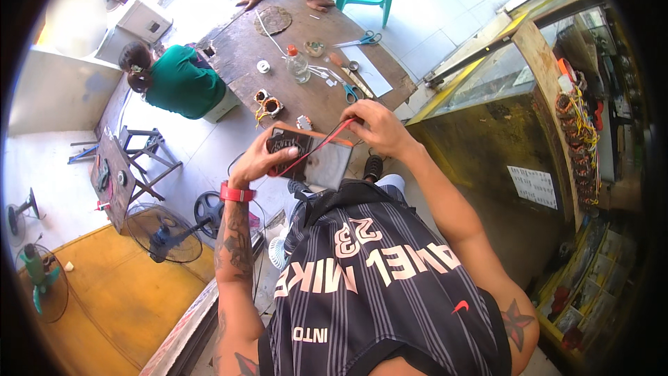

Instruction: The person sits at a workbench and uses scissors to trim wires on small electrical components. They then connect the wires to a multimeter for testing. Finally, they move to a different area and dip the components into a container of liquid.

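Note:
My left hand grips a flat, box-shaped multimeter with a black printed face, a grey part and an orange edge. Its thumb lies across the black face. A red and a black test lead run over the meter, and my right hand pinches them between its fingertips, above the meter's far right corner. Just beyond, on the wooden table, sit a motor stator with copper windings and yellow wires, and a smaller white-and-metal part.
The table also bears a clear bottle, scissors, a white spool and white paper. A person in green sits at left; another person's hands rest on the far edge. Fans stand left, a glass-topped cabinet right.

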A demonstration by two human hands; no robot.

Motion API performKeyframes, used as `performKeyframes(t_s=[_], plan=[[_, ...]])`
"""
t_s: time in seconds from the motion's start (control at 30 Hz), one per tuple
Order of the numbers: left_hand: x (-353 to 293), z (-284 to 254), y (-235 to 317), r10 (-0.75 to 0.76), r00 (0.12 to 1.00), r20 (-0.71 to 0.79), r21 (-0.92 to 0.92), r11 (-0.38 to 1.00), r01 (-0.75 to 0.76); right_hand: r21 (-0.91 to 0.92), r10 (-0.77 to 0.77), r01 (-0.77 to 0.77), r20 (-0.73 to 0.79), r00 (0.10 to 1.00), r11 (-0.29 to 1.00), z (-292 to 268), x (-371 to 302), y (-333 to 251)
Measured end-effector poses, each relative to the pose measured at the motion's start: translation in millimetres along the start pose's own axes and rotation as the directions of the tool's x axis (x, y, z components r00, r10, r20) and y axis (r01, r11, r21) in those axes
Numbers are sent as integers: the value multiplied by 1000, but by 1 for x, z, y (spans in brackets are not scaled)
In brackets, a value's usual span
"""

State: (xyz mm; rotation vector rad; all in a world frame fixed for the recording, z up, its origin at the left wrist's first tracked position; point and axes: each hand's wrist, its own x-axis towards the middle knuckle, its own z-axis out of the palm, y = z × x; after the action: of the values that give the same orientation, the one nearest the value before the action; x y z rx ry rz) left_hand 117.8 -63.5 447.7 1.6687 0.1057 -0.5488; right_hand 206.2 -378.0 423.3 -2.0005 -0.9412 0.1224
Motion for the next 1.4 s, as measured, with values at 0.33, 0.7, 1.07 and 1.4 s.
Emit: performKeyframes(t_s=[0.33,0.7,1.07,1.4], plan=[[25,22,28,427,746,-511,184,902,-390,-183,230,-173,362,903,968,17,-51,-46],[57,71,15,106,961,255,-458,889,23,541,392,-415,164,905,732,-70,-64,-97],[127,153,126,196,893,406,-263,961,-92,67,292,-377,-761,580,924,-328,-193,-122],[126,178,68,-183,972,150,-114,973,201,-440,297,-897,-863,410,-40,-660,-271,70]])
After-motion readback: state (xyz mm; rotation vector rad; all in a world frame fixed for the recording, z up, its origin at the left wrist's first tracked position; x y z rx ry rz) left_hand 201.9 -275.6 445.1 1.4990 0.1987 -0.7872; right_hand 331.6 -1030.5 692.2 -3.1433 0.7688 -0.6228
